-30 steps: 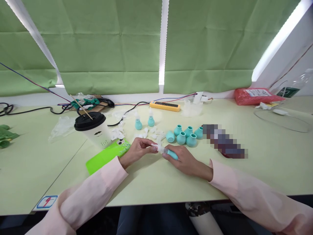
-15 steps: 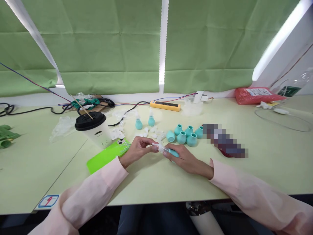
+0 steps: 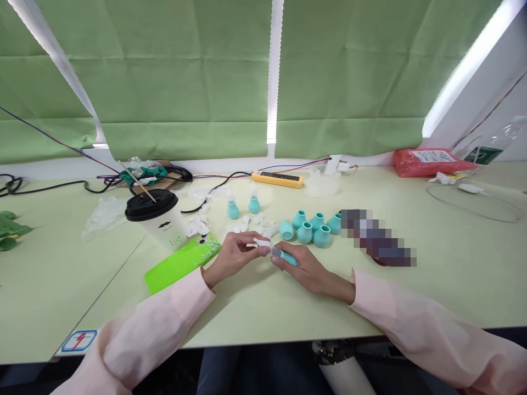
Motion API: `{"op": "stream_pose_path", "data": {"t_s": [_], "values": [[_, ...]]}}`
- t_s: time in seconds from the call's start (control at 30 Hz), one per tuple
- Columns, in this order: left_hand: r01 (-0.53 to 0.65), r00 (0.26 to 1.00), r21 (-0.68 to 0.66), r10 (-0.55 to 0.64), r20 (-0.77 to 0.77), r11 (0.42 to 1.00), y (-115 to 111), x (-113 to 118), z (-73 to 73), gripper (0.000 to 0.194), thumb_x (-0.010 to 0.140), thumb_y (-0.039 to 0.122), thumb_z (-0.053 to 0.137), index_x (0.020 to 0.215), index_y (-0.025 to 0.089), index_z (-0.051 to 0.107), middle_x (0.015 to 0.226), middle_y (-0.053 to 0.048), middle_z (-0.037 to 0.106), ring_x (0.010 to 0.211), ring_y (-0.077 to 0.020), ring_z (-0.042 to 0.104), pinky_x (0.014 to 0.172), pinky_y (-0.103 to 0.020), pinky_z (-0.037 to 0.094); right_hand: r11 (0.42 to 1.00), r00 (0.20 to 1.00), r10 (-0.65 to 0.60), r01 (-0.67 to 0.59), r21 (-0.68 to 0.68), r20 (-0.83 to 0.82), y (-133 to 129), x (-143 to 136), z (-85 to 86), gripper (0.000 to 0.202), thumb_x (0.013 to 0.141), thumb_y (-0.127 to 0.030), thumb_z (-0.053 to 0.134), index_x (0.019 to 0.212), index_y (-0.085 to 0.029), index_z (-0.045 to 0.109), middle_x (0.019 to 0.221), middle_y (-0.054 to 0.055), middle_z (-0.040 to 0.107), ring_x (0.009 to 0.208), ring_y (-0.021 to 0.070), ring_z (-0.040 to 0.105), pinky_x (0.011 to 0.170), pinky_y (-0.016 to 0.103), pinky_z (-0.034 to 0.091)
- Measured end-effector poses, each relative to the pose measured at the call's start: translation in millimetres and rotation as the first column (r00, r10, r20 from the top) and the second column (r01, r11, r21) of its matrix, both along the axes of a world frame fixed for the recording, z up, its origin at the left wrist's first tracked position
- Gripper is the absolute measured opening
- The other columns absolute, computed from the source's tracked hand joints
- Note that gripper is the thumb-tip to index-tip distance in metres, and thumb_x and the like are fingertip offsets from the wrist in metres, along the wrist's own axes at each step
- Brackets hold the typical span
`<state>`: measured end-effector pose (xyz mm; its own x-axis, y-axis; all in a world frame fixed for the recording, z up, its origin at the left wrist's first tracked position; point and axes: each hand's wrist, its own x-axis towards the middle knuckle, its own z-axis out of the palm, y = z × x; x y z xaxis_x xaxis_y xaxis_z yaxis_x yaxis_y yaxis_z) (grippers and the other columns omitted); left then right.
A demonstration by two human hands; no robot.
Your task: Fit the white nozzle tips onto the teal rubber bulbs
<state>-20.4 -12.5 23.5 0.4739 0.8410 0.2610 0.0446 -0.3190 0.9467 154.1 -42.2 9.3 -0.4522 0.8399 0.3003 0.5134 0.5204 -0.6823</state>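
Observation:
Near the middle of the table, my left hand (image 3: 241, 253) pinches a small white piece (image 3: 262, 242) between thumb and fingers. My right hand (image 3: 302, 266) is closed around a teal bulb (image 3: 289, 258) with a clear tip that points at the white piece. The two parts meet or nearly meet; the fingers partly hide the spot. Behind my hands lie several small white pieces (image 3: 258, 219). Several open-necked teal bulbs (image 3: 305, 232) stand to the right, one (image 3: 286, 230) lying on its side. Two teal bulbs with clear tips (image 3: 233, 209) (image 3: 254, 204) stand farther back.
A lidded paper cup (image 3: 164, 227) with a stick and a bright green phone (image 3: 177, 266) are at the left. A yellow power strip (image 3: 278, 179) and cables lie at the back. A red package (image 3: 432, 162) is at the right, beyond a pixelated object (image 3: 376, 238).
The teal bulb in my right hand has shifted slightly left, closer to my left fingertips, and shows less between the fingers. The camera view has moved a little.

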Motion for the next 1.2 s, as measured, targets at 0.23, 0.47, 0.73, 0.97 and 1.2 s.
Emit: {"op": "stream_pose_path", "data": {"t_s": [0.23,0.47,0.73,0.97,1.2], "values": [[-0.005,1.000,0.136,0.006,-0.007,0.991,-4.3,0.2,2.8,0.011,0.068,0.022,0.060,0.072,0.013,0.066,0.086,-0.008,0.059,0.077,-0.0147,0.055,0.065,-0.023,0.047,0.999,0.990,0.049,-0.050,-0.011,-0.131,-0.7,-1.4,3.2,0.021,0.083,-0.036,0.037,0.081,-0.018,0.049,0.072,-0.002,0.050,0.066,0.0103,0.046,0.062,0.022,0.035],[-0.036,0.999,0.168,0.031,0.033,0.985,-6.7,2.4,7.0,0.014,0.068,0.021,0.059,0.079,0.014,0.063,0.090,-0.007,0.058,0.082,-0.0159,0.055,0.071,-0.027,0.049,0.999,0.966,-0.029,0.024,-0.021,-0.258,4.3,-2.3,-2.8,0.021,0.077,-0.036,0.047,0.090,-0.020,0.051,0.087,0.002,0.055,0.078,0.0143,0.051,0.072,0.027,0.040],[-0.562,0.813,0.274,0.459,0.358,0.781,22.8,-31.4,36.1,0.027,0.067,0.031,0.059,0.088,0.014,0.058,0.097,-0.007,0.058,0.084,-0.0182,0.056,0.068,-0.032,0.052,0.983,0.946,-0.159,0.125,-0.132,-0.284,5.6,-2.4,-7.1,0.029,0.075,-0.038,0.049,0.099,-0.022,0.043,0.108,0.005,0.046,0.082,0.0137,0.050,0.070,0.030,0.045],[-0.685,0.655,0.581,0.720,0.228,0.439,49.9,-48.5,27.5,0.028,0.070,0.028,0.055,0.095,0.018,0.047,0.092,-0.003,0.056,0.086,-0.0146,0.055,0.066,-0.026,0.052,0.994,0.968,-0.097,0.083,-0.072,-0.231,3.1,-4.2,-9.6,0.024,0.077,-0.034,0.047,0.098,-0.023,0.042,0.105,0.005,0.047,0.082,0.0136,0.050,0.069,0.031,0.045],[-0.598,0.657,0.589,0.754,-0.029,0.544,79.0,-55.1,2.1,0.023,0.071,0.023,0.048,0.094,0.018,0.046,0.082,-0.003,0.057,0.080,-0.0148,0.056,0.061,-0.025,0.050,0.995,0.977,-0.089,0.079,-0.057,-0.196,5.4,-4.0,-12.0,0.022,0.078,-0.032,0.045,0.097,-0.023,0.042,0.103,0.004,0.047,0.080,0.0129,0.050,0.069,0.030,0.045]]}}
